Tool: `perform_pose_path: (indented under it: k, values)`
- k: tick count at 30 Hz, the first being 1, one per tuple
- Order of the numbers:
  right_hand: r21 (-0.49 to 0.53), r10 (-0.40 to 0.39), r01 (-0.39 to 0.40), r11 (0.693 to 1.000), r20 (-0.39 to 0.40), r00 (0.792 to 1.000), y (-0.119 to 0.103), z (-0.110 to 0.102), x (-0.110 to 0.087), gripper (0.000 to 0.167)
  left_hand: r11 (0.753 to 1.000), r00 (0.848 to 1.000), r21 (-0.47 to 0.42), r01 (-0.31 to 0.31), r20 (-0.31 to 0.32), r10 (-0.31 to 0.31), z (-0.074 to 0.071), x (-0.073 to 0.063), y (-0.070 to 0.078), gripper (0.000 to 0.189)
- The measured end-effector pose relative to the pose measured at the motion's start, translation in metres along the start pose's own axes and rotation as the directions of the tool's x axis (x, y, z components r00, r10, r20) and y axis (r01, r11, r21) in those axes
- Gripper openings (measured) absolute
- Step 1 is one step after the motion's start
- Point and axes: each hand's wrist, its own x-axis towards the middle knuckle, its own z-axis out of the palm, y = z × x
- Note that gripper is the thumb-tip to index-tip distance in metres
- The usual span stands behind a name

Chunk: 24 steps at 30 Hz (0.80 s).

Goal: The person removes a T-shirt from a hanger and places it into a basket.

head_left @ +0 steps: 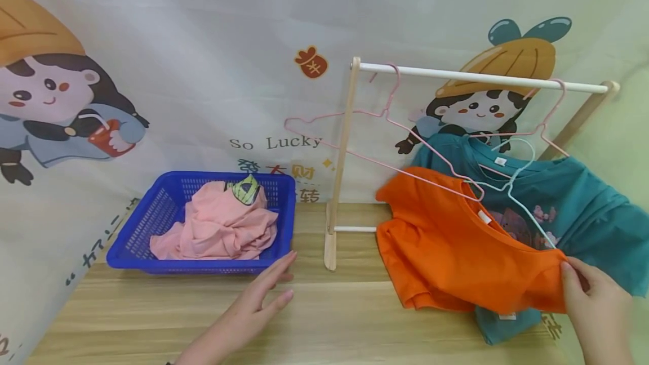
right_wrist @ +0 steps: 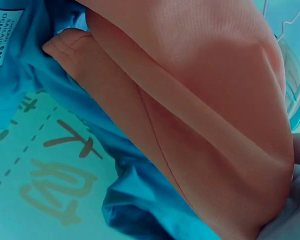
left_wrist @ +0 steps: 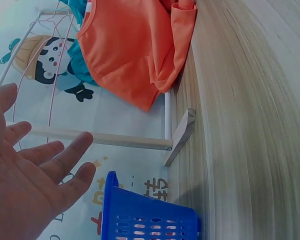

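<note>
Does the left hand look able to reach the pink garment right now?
Probably yes: the left hand is empty, and the pink garment lies exposed in the open-topped blue basket; only its rim seems in between.

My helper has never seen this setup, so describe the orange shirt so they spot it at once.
Find the wooden rack with a white top bar, on the right of the head view. Below that bar, the right hand grips one side of the orange shirt. Its colour sets it apart from the teal shirt behind it.
</note>
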Motion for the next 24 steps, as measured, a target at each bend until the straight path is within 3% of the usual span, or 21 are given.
perform_pose_path:
  k: [8, 16, 19, 24]
  values:
    - [-0.005, 0.035, -0.035, 0.999, 0.133, 0.991, 0.017, -0.006, -0.004, 0.05, 1.0, 1.0, -0.006, 0.013, -0.001, -0.013, -0.001, -0.001, 0.0, 0.061]
    - [0.031, 0.101, -0.106, 0.994, 0.142, 0.985, 0.03, -0.012, -0.007, 0.048, 1.0, 1.0, -0.014, 0.013, 0.0, -0.013, -0.001, -0.002, 0.0, 0.06]
    - [0.05, 0.064, -0.072, 0.996, 0.159, 0.985, 0.031, -0.014, -0.007, 0.047, 1.0, 1.0, -0.008, 0.015, -0.004, -0.015, -0.001, -0.003, 0.001, 0.06]
    - [0.088, -0.145, 0.132, 0.987, 0.153, 0.978, 0.03, -0.02, -0.007, 0.04, 1.0, 1.0, 0.018, 0.019, -0.018, -0.019, -0.001, -0.001, 0.002, 0.06]
